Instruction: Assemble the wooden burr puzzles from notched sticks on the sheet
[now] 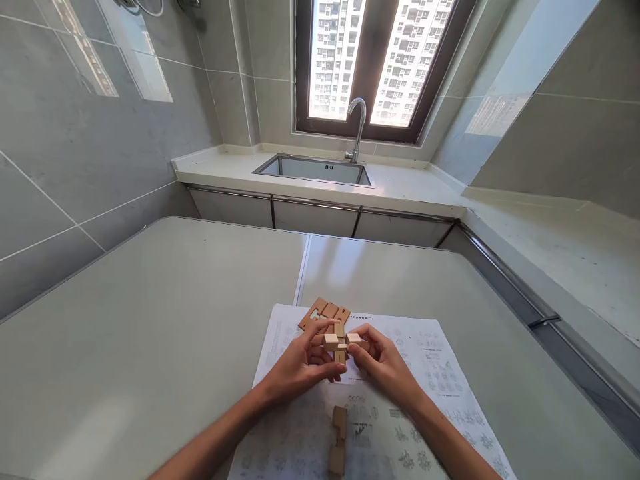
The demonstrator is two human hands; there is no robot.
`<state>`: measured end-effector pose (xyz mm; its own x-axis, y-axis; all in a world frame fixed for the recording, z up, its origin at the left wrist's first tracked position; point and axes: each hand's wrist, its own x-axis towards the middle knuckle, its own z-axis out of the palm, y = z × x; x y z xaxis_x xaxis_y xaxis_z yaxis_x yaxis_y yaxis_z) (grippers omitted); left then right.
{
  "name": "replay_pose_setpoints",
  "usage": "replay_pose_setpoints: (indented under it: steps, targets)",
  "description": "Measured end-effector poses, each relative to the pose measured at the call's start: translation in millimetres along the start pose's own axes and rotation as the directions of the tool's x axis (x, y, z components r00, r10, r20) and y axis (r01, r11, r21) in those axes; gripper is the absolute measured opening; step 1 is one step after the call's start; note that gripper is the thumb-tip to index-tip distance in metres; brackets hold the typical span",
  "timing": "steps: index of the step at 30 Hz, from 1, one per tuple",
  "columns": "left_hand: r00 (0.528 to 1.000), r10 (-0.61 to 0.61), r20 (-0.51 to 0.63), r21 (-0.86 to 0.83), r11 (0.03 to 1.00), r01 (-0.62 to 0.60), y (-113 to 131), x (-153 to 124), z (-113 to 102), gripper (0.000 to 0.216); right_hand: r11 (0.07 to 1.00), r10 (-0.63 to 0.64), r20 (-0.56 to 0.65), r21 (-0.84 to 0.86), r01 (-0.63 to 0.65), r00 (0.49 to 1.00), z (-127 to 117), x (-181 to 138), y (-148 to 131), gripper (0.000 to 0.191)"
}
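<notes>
Both hands meet over the printed instruction sheet (430, 360) on the grey table (150, 320): left hand (300, 367) & right hand (383, 363) each pinch w/ fingertips a side of a small crossed wooden burr puzzle (340, 341), held just above the paper between them. Three darker notched wooden pieces (325, 312) lie side by side at the sheet's far edge, just behind the puzzle. One loose notched piece (339, 440) lies on the sheet near the wrists; sink (315, 168) w/ faucet (357, 127) well behind, under the window.
</notes>
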<state>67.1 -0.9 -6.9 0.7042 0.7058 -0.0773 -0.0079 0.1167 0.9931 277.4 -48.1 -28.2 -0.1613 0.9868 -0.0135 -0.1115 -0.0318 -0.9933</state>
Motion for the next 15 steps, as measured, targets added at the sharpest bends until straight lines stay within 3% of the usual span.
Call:
replay_pose_setpoints:
  steps: [7,15]
  targets:
    - [0.998,0.054,-0.026,0.212,0.976,-0.047,1.9,-0.9,-0.2,0.068,1.0,0.017,-0.033,-0.009,-0.017,0.999,2.0,0.9,4.1,0.043]
    - [0.997,0.067,-0.024,0.236,0.97,-0.06,3.9,-3.3,1.8,0.064,0.999,0.027,-0.043,-0.031,-0.028,0.999,4.3,0.8,-2.6,0.046]
